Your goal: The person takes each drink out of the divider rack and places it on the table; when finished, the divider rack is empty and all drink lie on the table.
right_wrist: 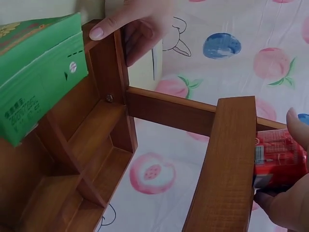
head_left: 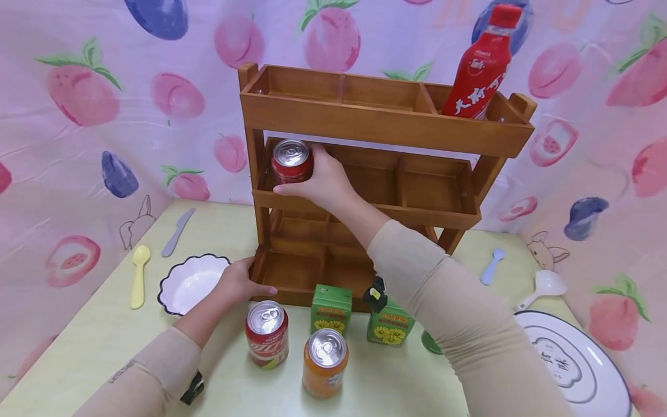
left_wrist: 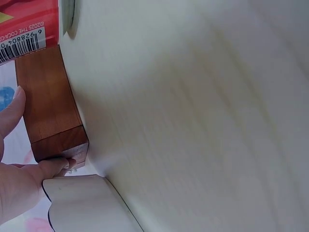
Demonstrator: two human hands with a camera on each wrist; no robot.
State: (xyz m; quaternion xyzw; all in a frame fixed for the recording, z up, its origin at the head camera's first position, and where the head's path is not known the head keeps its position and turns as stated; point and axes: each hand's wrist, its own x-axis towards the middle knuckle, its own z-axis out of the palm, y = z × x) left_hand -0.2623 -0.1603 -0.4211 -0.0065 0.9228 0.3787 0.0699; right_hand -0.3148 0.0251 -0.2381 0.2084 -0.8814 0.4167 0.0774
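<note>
A dark red soda can (head_left: 292, 168) stands in the left compartment of the wooden shelf's middle tier, its silver top up. My right hand (head_left: 324, 176) grips this can from the right, thumb in front; its lower part is hidden behind the tier's front board. In the right wrist view the can (right_wrist: 280, 158) shows above the board. My left hand (head_left: 241, 284) holds the lower left corner of the three-tier wooden shelf (head_left: 385, 124), thumb over the front edge and fingers on the outer side. Just in front of that hand stands a red Coca-Cola can (head_left: 267, 336).
An orange can (head_left: 325, 365) and two green drink cartons (head_left: 332, 307) stand before the shelf. A red bottle (head_left: 479, 69) leans in the top tier's right compartment. Left lie a scalloped bowl (head_left: 193, 284), yellow spoon (head_left: 138, 278) and knife (head_left: 178, 231); right, a plate (head_left: 594, 370) and white ladle-like spoon (head_left: 547, 284).
</note>
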